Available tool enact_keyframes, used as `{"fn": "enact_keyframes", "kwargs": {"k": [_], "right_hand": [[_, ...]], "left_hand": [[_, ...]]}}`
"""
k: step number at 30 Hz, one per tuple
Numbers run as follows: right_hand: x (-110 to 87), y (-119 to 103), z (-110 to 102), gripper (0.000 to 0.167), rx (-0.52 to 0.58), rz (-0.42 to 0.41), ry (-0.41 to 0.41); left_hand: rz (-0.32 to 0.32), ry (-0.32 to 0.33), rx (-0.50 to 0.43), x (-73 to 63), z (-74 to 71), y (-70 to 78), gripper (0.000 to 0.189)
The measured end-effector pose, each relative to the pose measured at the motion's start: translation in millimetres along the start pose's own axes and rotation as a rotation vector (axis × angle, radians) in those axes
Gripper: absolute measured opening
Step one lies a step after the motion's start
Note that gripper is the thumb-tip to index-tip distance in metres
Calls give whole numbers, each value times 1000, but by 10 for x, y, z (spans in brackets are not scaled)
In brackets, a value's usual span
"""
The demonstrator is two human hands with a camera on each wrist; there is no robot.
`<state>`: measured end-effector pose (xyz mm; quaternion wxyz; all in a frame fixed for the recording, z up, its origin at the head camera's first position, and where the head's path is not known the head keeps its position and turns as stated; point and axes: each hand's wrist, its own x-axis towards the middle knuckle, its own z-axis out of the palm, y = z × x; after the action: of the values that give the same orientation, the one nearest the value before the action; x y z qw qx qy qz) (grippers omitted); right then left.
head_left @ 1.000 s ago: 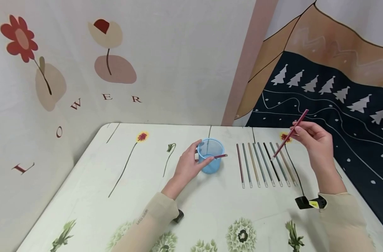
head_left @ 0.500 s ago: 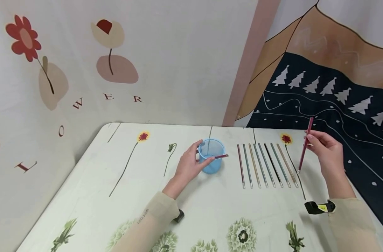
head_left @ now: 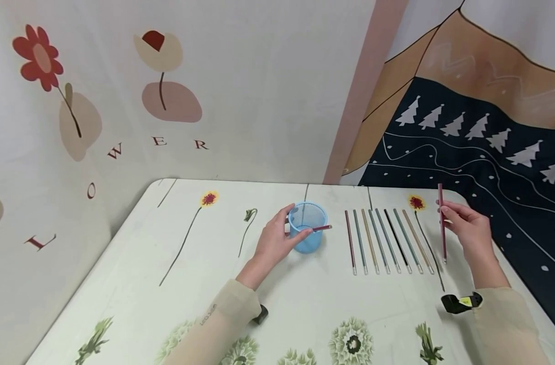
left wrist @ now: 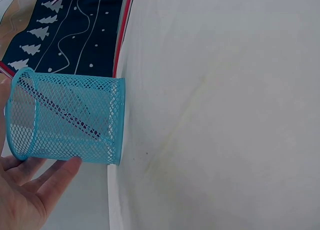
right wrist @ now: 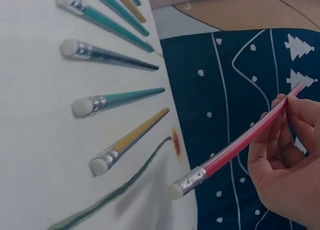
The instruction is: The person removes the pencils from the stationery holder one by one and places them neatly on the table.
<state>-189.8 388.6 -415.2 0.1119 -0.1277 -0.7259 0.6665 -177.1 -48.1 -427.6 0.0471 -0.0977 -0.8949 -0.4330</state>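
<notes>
My left hand (head_left: 275,241) grips a light blue mesh pencil cup (head_left: 307,244) near the middle of the table, thumb on the near side. One dark red pencil (head_left: 323,228) leans inside the cup and pokes out over its rim; through the mesh its lower part shows in the left wrist view. Off to the right, my right hand (head_left: 471,227) pinches a red pencil (right wrist: 235,150) by its upper part, with the white eraser end pointing down. That pencil stands almost upright, right of a row of pencils (head_left: 398,238) lying on the table.
The row holds several pencils in red, green, gold and black, side by side with eraser ends toward me. A white tablecloth (head_left: 296,304) printed with flowers covers the table. Behind it hang a pale curtain (head_left: 259,101) and a dark patterned cloth (head_left: 410,147).
My right hand has moved right, from over the pencil row to beyond it, and has turned its pencil from slanted to nearly upright. My left hand and the cup have stayed in place.
</notes>
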Motion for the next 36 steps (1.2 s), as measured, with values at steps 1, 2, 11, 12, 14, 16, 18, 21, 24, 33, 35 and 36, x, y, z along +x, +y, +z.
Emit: {"fn": "enact_keyframes", "kwargs": {"k": [1,2,11,12,14,16,18,21,24,33,35,36], "right_hand": [[53,62,-34,28,-10,16,-8],[121,147,-66,30,-44,29,-1],[427,601,-189,32,-184,98,24],[413,587,-180,28,-181,104,9],[356,507,-140,19,-171,125,-16],[268,386,-74,6,-205,138,-44],[175,258,-3,11,-250,151,-68],[88,122,92,19,-324,160,-88],[85,102,130,18,-409,162,-92],[220,246,153,47,-565,204,-91],[230,255,164,45,-579,199,-89],[235,257,170,45,-582,200,-87]], "left_hand": [[1,1,0,1,1,1,82],[3,2,-1,1,1,2,82],[3,-3,3,-12,-1,18,82],[4,-2,3,-13,-2,19,82],[2,-1,6,-15,-4,20,82],[2,1,5,-14,-4,18,82],[1,1,4,-13,-4,15,82],[2,1,1,-11,-1,9,82],[2,1,2,-8,5,11,82],[-13,-3,-7,-26,1,23,83],[-10,-1,-7,-25,-5,26,83],[-9,0,-7,-24,-9,27,83]]}}
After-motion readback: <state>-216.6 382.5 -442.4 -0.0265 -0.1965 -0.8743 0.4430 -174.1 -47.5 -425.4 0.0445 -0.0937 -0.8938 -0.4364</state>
